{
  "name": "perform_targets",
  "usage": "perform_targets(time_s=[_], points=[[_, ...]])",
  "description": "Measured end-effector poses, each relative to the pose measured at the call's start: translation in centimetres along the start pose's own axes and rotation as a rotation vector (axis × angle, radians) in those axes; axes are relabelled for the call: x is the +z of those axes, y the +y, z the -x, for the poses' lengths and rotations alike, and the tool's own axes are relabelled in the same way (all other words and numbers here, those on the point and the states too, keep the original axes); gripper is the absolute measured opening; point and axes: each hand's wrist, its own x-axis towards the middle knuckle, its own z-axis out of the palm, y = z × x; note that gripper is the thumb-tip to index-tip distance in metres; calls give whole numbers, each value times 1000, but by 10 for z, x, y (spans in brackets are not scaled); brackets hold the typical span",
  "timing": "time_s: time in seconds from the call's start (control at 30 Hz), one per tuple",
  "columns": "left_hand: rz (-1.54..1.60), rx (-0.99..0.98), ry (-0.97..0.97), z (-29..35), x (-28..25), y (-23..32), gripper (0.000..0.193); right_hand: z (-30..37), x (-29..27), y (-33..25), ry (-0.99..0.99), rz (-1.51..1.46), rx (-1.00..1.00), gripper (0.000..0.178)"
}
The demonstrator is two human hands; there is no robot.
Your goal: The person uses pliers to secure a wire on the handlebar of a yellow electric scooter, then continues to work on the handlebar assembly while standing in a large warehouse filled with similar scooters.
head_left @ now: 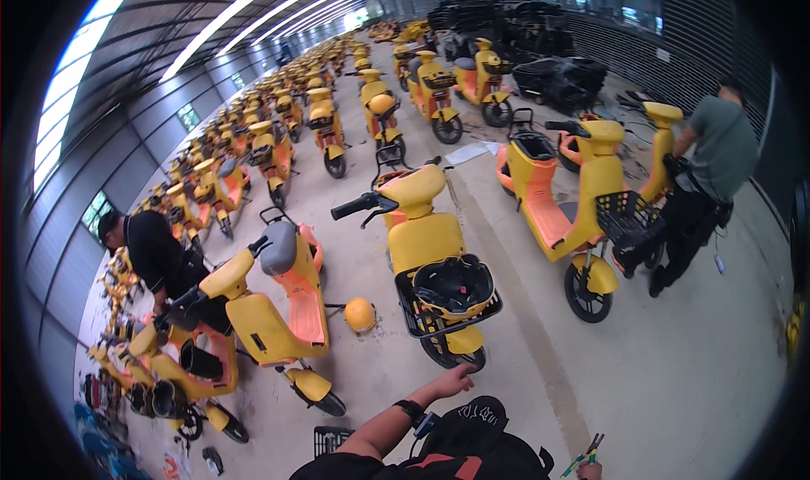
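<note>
My left hand reaches out with fingers extended, just in front of the front wheel of a yellow scooter; whether it touches the tyre I cannot tell. It holds nothing visible. In the scooter's black front basket sits an upturned yellow helmet with a black lining. At the lower edge my right hand, partly cut off, is closed on pliers with green and yellow handles, jaws upward. A dark cap-like shape appears between my arms.
Another yellow helmet lies on the floor. Yellow-orange scooters stand left and right, with long rows behind. One person in black bends over scooters at left; another in a grey-green shirt works at right. A black basket lies near my left arm.
</note>
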Motion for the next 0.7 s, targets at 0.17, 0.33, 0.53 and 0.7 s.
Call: perform_targets(time_s=[0.17, 0.33, 0.53, 0.7], points=[[694, 145, 753, -76, -160, 86, 66, -156, -95, -92, -211, -205, 106, 40], [1081, 78, 1371, -141, -256, 100, 60, -253, -145, -211, -398, -281, 250, 37], [766, -125, 1382, -239, -241, 117, 52, -302, -179, -440, -241, 344, -368, 21], [254, -45, 1274, -325, -244, 135, 38, -353, -183, -653, -418, -110, -302, 32]])
